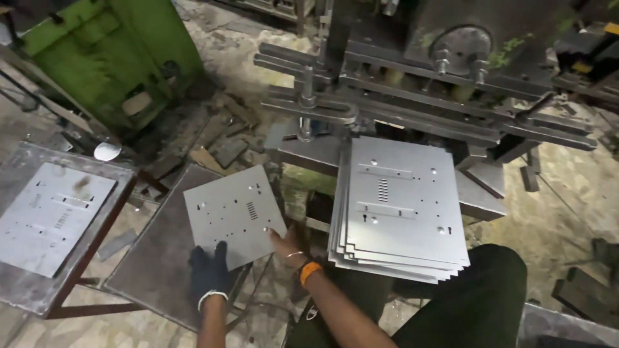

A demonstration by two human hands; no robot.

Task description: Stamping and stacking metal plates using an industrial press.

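I hold one thin grey metal sheet (233,214), punched with small holes and a slotted vent, over a dark steel table (155,264). My left hand (207,269), in a dark glove, grips its near edge. My bare right hand (285,245), with an orange band at the wrist, grips its near right corner. To the right, a fanned stack of similar punched sheets (400,206) rests on the bed of a press machine (412,77).
A second low table (26,283) at the left carries more punched sheets (50,216). A green machine (113,58) stands at the back left. Scrap metal pieces (219,145) litter the floor. My dark-trousered knee (477,296) is at the lower right.
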